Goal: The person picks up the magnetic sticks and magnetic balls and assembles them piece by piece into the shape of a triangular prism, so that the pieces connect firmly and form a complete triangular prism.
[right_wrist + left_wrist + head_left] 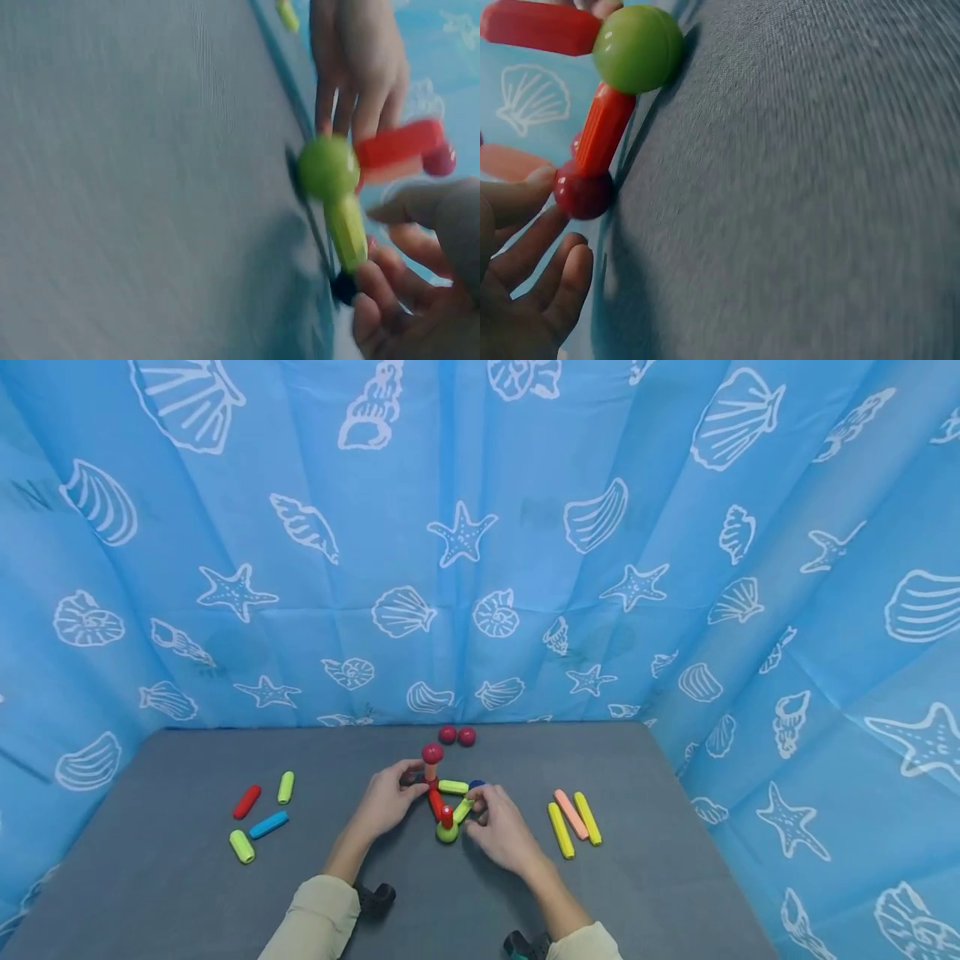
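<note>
A triangle of rods and balls lies on the grey table between my hands. My left hand pinches its red ball; from that ball rises a peach rod topped by a crimson ball. A red rod joins the red ball to a green ball, which carries an upright red rod. Yellow-green rods form the other two sides. The fingers of my right hand curl round the dark blue ball at the right corner, partly hiding it; the thumb stands off it.
Two crimson balls sit behind the triangle near the curtain. Loose at left are a red rod, a blue rod and two yellow-green rods. On the right lie a peach rod and two yellow rods.
</note>
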`<state>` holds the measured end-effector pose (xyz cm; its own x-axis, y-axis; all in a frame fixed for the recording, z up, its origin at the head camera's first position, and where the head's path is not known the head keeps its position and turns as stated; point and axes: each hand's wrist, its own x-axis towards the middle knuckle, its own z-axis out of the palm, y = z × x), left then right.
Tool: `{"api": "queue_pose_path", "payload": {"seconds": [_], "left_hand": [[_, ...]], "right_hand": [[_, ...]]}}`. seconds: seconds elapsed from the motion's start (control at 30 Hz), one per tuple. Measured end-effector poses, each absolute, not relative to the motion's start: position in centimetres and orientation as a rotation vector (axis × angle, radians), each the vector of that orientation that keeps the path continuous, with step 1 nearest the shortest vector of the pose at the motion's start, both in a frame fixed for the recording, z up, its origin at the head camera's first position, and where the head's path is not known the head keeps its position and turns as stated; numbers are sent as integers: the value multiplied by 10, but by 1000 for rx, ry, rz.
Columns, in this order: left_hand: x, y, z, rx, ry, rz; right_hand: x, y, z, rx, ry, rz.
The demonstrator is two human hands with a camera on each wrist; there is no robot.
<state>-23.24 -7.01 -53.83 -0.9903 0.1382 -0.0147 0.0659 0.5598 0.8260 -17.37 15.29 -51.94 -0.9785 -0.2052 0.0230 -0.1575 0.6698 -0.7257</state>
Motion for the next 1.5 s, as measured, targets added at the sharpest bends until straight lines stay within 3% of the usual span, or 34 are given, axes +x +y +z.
{"api": "queue_pose_path", "payload": {"seconds": [0.3,0.53,0.73,0.9,1.2,1.5], "left_hand": [[-235,-65,-541,208,2808,1343],[-214,-80,-536,101,2900,1200],[-194,-83,-537,-50,2913,1205],[-189,-78,-536,-108,2937,1217],[-192,-76,-537,-145,2886,1250],[-193,-82,-537,-148,2869,1289]], "right_hand": [[-165,133,-533,-351,2806,-1199],[-177,148,-537,-443,2868,-1183],[-205,161,-526,-579,2715,-1111],[-245,170,-507,-516,2728,-1133],[-300,162,-524,-390,2938,-1088],[-283,169,-527,-301,2982,-1070]]}}
